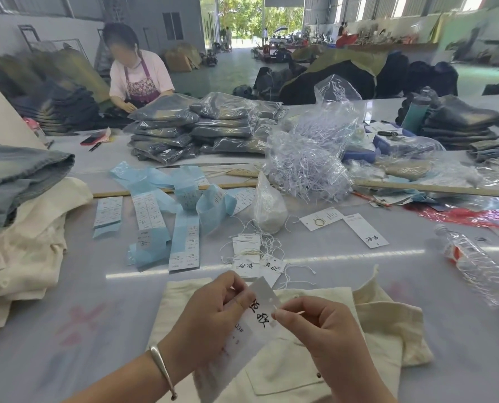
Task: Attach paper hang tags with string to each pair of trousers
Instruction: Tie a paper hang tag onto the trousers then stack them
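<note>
My left hand (210,318) holds a white paper hang tag (261,311) with black characters and a small punched hole near its top. My right hand (318,324) pinches a thin white string end (275,307) right beside that hole. Both hands hover over cream trousers (358,338) lying flat at the table's near edge. A small pile of more hang tags with loose strings (251,254) lies just beyond the trousers.
Blue label strips (167,228) lie left of centre, a cream and denim garment pile (24,228) at the left. A clear plastic bottle (480,266) lies at the right. Bagged jeans (196,129), shredded plastic (303,161) and a wooden ruler (417,187) are farther back. Another person works at the far left.
</note>
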Demonstrator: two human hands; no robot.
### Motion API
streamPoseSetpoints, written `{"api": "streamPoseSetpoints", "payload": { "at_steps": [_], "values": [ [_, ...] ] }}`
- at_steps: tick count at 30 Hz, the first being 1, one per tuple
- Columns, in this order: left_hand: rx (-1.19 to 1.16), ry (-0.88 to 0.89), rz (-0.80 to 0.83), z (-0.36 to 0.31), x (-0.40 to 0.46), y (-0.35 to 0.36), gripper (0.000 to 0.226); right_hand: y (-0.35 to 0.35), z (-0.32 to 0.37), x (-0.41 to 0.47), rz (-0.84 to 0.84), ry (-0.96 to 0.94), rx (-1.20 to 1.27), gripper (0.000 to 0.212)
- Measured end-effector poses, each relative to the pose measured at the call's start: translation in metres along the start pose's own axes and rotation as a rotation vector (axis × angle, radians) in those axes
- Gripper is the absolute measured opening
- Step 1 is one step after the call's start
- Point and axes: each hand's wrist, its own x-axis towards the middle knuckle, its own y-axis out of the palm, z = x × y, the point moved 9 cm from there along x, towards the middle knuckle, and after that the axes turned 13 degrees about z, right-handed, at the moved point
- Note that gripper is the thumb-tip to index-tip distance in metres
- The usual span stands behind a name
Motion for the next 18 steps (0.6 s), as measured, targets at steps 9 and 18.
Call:
{"api": "streamPoseSetpoints", "payload": {
  "at_steps": [9, 18],
  "values": [
    [-0.107, 0.097, 0.076, -0.007, -0.004, 0.02, 0.018, -0.007, 0.002, 0.02, -0.053, -0.038, -0.154, 0.014],
    [-0.047, 0.137, 0.001, -0.011, -0.002, 0.012, 0.024, -0.005, 0.001, 0.031, -0.051, -0.037, -0.033, 0.015]
  ]
}}
